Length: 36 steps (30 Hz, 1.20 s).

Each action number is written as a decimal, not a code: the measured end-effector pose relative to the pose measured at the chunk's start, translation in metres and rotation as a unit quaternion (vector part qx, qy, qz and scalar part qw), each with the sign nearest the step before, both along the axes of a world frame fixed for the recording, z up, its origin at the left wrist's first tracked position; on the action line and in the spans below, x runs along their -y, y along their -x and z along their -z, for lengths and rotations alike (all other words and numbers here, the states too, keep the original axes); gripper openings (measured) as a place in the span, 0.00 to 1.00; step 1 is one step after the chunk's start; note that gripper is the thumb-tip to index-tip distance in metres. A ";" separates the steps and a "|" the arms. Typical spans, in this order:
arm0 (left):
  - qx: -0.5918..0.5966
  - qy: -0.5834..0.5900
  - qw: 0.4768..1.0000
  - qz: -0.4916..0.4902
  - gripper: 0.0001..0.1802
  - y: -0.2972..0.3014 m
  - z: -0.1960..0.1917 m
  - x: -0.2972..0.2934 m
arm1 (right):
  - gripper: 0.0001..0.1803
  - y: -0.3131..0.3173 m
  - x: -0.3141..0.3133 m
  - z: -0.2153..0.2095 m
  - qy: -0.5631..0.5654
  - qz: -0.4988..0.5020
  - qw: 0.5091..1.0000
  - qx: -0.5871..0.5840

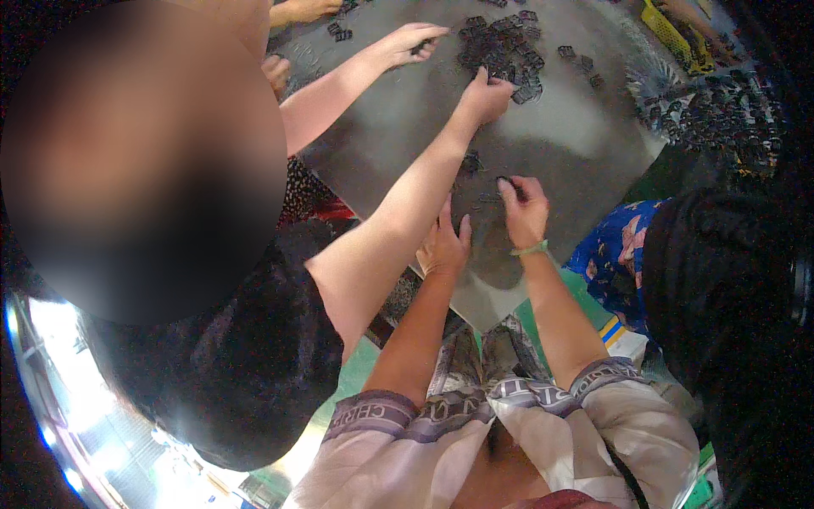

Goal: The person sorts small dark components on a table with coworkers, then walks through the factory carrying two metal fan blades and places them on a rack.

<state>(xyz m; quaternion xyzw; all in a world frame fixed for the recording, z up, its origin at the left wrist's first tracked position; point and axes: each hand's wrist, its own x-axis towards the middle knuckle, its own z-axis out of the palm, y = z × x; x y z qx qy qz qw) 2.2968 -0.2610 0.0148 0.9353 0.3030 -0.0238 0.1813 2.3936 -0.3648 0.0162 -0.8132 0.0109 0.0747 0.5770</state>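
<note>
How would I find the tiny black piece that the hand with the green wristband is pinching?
Start at the big grey table and skip the large heap of black pieces at its far side. Come to the near edge, where the right hand wears a green wristband. The small black piece sits alone at its fingertips, apart from the heap, with the left hand beside it.

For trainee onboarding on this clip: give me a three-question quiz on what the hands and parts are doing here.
1. True or false: the right hand pinches a small black part.
2. What does the left hand rest on?
3. The co-worker's hand reaches: A) the pile B) the yellow object C) the floor.

Key: 1 true. 2 the grey table. 3 A.
</note>
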 end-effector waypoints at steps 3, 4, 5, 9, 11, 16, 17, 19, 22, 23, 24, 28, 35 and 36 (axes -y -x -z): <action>0.022 0.004 1.000 -0.004 0.32 -0.002 -0.005 0.000 | 0.12 -0.015 0.023 0.021 0.060 0.046 0.996 0.044; 0.035 0.008 0.999 -0.009 0.32 -0.003 -0.004 -0.002 | 0.13 -0.016 0.028 0.020 0.152 0.014 0.983 0.106; 0.054 0.007 0.998 -0.013 0.31 -0.002 -0.001 -0.003 | 0.14 -0.014 0.031 0.017 0.193 -0.042 0.974 0.108; 0.157 0.018 0.984 -0.088 0.22 -0.013 0.026 -0.021 | 0.21 -0.001 0.054 0.018 0.344 -0.054 0.922 0.168; 0.199 -0.020 0.976 -0.092 0.19 -0.030 0.033 -0.035 | 0.24 0.001 0.062 0.024 0.403 -0.006 0.892 0.204; 0.233 -0.122 0.963 0.058 0.21 -0.060 0.041 -0.059 | 0.29 -0.003 0.058 0.022 0.489 -0.017 0.847 0.211; 0.239 -0.063 0.966 0.071 0.21 -0.058 0.044 -0.060 | 0.30 -0.002 0.058 0.023 0.488 -0.022 0.850 0.199; 0.244 0.247 0.936 0.058 0.19 -0.055 0.047 -0.057 | 0.30 -0.001 0.060 0.025 0.485 -0.029 0.857 0.174; 0.213 0.304 0.925 -0.078 0.17 -0.047 0.029 -0.045 | 0.31 -0.001 0.064 0.028 0.483 -0.027 0.857 0.177; 0.261 0.268 0.926 -0.052 0.16 -0.051 0.029 -0.045 | 0.30 -0.002 0.063 0.027 0.485 -0.026 0.857 0.174; 0.308 0.232 0.922 -0.025 0.15 -0.059 0.031 -0.045 | 0.30 -0.002 0.062 0.027 0.487 -0.023 0.856 0.170; 0.285 0.144 0.944 0.079 0.15 -0.084 0.016 -0.030 | 0.30 -0.005 0.060 0.023 0.494 -0.027 0.854 0.159; 0.085 0.309 0.947 0.034 0.17 -0.077 -0.006 -0.029 | 0.30 -0.008 0.058 0.024 0.499 -0.022 0.850 0.167; 0.106 0.327 0.939 0.005 0.16 -0.072 -0.010 -0.029 | 0.30 -0.008 0.057 0.022 0.499 -0.022 0.851 0.162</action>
